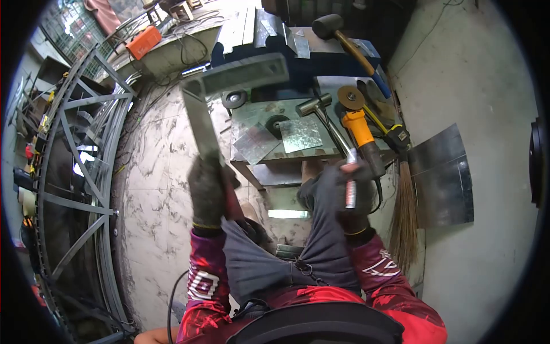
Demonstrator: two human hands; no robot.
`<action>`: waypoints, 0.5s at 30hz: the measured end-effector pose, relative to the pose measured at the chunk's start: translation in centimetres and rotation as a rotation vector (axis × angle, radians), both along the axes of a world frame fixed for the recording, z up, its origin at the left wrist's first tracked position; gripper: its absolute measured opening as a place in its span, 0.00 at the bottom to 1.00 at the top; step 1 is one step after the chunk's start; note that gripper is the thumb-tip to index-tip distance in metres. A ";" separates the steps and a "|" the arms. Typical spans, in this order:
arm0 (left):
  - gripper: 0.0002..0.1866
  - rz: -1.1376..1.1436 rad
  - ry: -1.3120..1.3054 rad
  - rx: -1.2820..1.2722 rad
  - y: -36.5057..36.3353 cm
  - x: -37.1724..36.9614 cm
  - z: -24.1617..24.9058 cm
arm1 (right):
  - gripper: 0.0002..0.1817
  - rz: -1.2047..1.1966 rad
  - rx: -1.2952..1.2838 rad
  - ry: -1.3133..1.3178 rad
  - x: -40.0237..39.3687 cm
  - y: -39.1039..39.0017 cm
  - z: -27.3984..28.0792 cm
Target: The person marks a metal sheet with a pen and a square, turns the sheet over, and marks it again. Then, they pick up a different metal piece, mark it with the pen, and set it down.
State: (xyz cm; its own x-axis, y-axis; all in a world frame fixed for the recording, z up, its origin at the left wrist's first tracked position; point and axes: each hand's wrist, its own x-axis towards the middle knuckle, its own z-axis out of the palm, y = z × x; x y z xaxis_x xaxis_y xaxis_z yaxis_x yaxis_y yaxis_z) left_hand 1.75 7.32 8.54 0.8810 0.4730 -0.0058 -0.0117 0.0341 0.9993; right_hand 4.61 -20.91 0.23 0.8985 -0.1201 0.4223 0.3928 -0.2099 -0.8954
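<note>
My left hand (207,192), in a dark glove, is closed around the lower leg of an L-shaped metal piece (200,117), held up to the left of the low metal table (243,135). Its other leg extends right, overlapping the blue bench in this view. My right hand (358,198), also gloved, grips a white and red marker pen (350,192) close to the table's front edge. Just beyond it lies a steel hammer (314,105). Beside that rests a yellow angle grinder (360,129) with a brown disc. Two thin metal sheets (302,136) lie on the tabletop.
A black-headed mallet (329,26) lies on the blue bench (286,69) behind. A tape measure (396,137), a broom (404,212) and a leaning metal sheet (441,178) are at right. Steel trusses (80,203) stand on the left; an orange case (143,41) sits behind.
</note>
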 end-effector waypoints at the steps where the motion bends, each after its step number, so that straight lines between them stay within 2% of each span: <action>1: 0.23 -0.024 -0.073 0.107 1.9 1.6 0.7 | 0.12 0.081 -0.135 -0.304 -0.3 1.3 1.4; 2: 0.24 0.005 -0.069 0.247 2.9 3.4 2.9 | 0.11 0.126 -0.331 -0.337 -0.6 2.0 2.7; 3: 0.24 0.006 -0.102 0.391 3.9 5.4 4.8 | 0.10 0.182 -0.349 -0.351 -0.3 2.2 2.3; 4: 0.23 0.016 -0.016 0.458 4.0 7.2 7.4 | 0.10 0.235 -0.367 -0.362 -0.1 2.3 2.0; 5: 0.23 -0.029 -0.160 0.851 5.6 9.8 7.5 | 0.10 0.229 -0.360 -0.359 0.0 2.2 2.0; 6: 0.17 -0.065 -0.276 1.157 7.1 12.5 8.2 | 0.09 0.215 -0.331 -0.322 0.3 2.1 2.0; 7: 0.09 -0.097 -0.328 1.396 6.4 14.0 10.1 | 0.09 0.203 -0.301 -0.282 0.5 2.1 2.0; 9: 0.10 -0.134 -0.302 1.742 8.3 19.3 10.5 | 0.11 0.205 -0.316 -0.290 0.8 1.9 1.9; 10: 0.12 -0.243 -0.306 1.794 7.7 20.5 11.2 | 0.12 0.214 -0.340 -0.294 0.7 1.7 1.7; 12: 0.12 -0.344 0.062 1.915 8.6 25.1 10.5 | 0.12 0.189 -0.338 -0.308 0.9 1.5 1.6; 14: 0.13 -0.366 -0.215 1.831 10.1 27.1 9.2 | 0.12 0.162 -0.335 -0.301 0.9 1.1 1.1; 15: 0.13 -0.356 -0.227 1.883 10.2 27.8 8.7 | 0.12 0.163 -0.348 -0.294 1.1 0.8 0.8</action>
